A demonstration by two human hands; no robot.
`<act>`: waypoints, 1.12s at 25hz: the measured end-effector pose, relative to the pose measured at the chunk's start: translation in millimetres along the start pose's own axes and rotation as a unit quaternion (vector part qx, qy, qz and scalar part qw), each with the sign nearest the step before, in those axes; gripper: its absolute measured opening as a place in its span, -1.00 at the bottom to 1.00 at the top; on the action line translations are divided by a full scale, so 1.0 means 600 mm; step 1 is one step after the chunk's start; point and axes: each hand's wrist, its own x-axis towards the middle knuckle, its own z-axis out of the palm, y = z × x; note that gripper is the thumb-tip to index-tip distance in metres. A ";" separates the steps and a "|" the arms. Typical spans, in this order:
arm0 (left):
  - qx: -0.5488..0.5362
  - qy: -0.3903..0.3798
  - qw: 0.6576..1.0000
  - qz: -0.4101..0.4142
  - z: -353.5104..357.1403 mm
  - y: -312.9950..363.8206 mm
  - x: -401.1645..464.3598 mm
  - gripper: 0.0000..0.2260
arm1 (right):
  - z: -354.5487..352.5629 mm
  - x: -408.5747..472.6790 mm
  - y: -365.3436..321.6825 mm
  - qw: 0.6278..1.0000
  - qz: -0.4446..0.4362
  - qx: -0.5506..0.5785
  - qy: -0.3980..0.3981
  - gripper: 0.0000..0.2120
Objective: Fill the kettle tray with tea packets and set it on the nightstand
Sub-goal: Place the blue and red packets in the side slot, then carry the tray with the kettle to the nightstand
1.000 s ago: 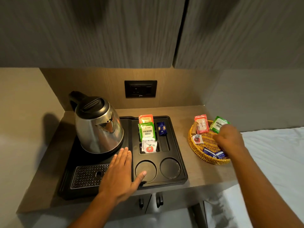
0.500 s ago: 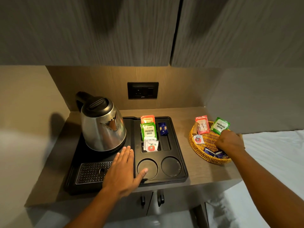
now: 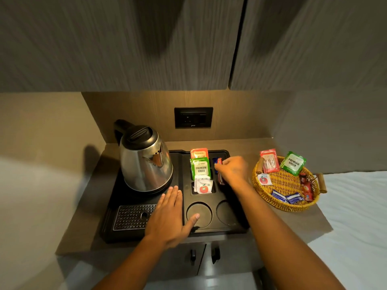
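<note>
While left hand (image 3: pixel 167 216) steadies kettle tray (image 3: pixel 211 232), right hand (image 3: pixel 233 170), arrived from basket (image 3: pixel 259 185), pinches red packets (image 3: pixel 219 174) over narrow slot; filling continues.

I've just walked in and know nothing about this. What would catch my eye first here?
Probably the shiny steel kettle at the back left of the black tray, catching the light. Next, the right hand over the tray's narrow right slot, holding small red packets, while the left hand lies flat on the tray's front. To the right sits a wicker basket with more colourful packets.
</note>
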 end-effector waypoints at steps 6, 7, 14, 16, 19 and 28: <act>0.004 -0.014 1.000 0.002 -0.011 0.007 -0.003 -0.14 | 0.017 0.002 0.032 0.998 0.042 -0.050 -0.024 -0.80; -0.009 -0.008 1.000 0.015 -0.016 0.009 -0.003 -0.16 | 0.006 0.000 0.033 0.999 0.027 -0.040 -0.018 -0.80; -0.150 0.287 0.920 -0.222 -0.076 -0.149 -0.033 -0.72 | -0.026 0.000 0.116 0.986 0.025 -0.162 0.026 -0.69; -0.134 0.152 0.918 -0.342 -0.084 -0.201 0.002 -0.75 | -0.002 0.016 0.112 0.983 0.057 -0.174 -0.004 -0.69; -0.105 0.020 0.915 -0.389 -0.089 -0.234 0.057 -0.70 | 0.020 0.033 0.096 0.980 0.065 -0.186 0.001 -0.67; -0.110 -0.053 0.897 -0.425 -0.098 -0.236 0.094 -0.65 | 0.025 0.004 0.086 0.982 0.070 -0.164 0.056 -0.47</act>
